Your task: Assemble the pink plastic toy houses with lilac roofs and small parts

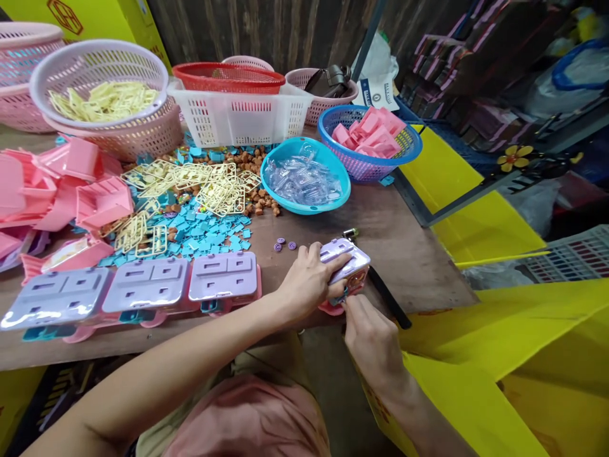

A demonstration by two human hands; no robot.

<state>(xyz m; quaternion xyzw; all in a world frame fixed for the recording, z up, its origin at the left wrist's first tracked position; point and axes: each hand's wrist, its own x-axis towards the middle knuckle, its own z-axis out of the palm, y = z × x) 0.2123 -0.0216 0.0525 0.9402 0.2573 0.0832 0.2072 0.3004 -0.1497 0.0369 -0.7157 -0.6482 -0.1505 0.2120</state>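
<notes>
My left hand (311, 276) is closed around a small plastic toy box (349, 257) with a lilac top and pink base at the table's front edge. Fingers of my right hand (373, 336) are pinched at the box's near lower side, by a small teal part (341, 295); what they grip is hidden. Behind the box lies a hammer with a metal head (351, 233) and a black handle (389, 297). Three small purple discs (292, 245) rest left of it. Several similar lilac-topped boxes (223, 276) stand in a row to the left.
Loose blue pieces (204, 228), cream frames (223, 190) and brown bits (266, 202) cover the middle of the table. A teal bowl (307, 206) holds clear parts; a blue basket (409, 149) holds pink ones. Pink trays (102, 200) pile up left. Yellow cardboard (537, 324) is at right.
</notes>
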